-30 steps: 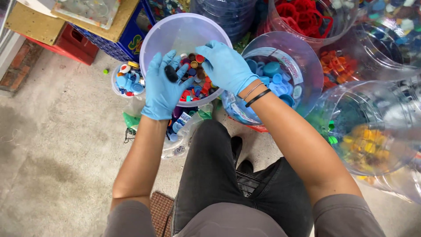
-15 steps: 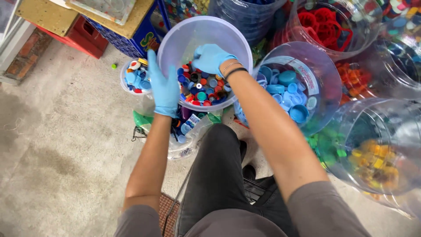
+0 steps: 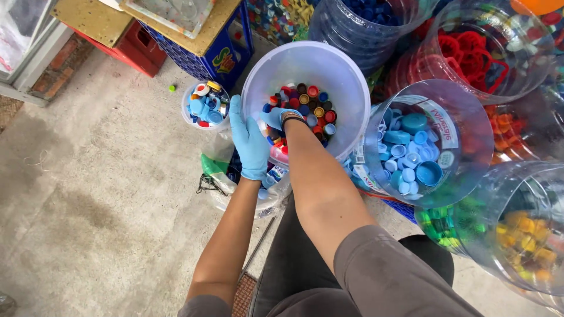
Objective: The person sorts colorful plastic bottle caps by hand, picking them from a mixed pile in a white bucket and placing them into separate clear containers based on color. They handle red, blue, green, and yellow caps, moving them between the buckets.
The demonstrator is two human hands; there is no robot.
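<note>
Hands, two, both in blue gloves; the left hand [image 3: 249,144] lies flat against the near-left wall of the round translucent white plastic bucket [image 3: 346,79], fingers pointing far, grasping nothing; the right hand [image 3: 275,117] reaches inside among mixed coloured bottle caps [image 3: 311,108], its grip impossible to tell; the bucket stands upright, mouth upward; one small tub of caps [image 3: 205,105] sits left; one clear jar of blue caps [image 3: 411,152] sits right.

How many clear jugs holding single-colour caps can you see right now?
5: dark blue jug top centre, red jug top right, light blue jug centre, green-yellow jug lower right, orange jug partly hidden.
</note>
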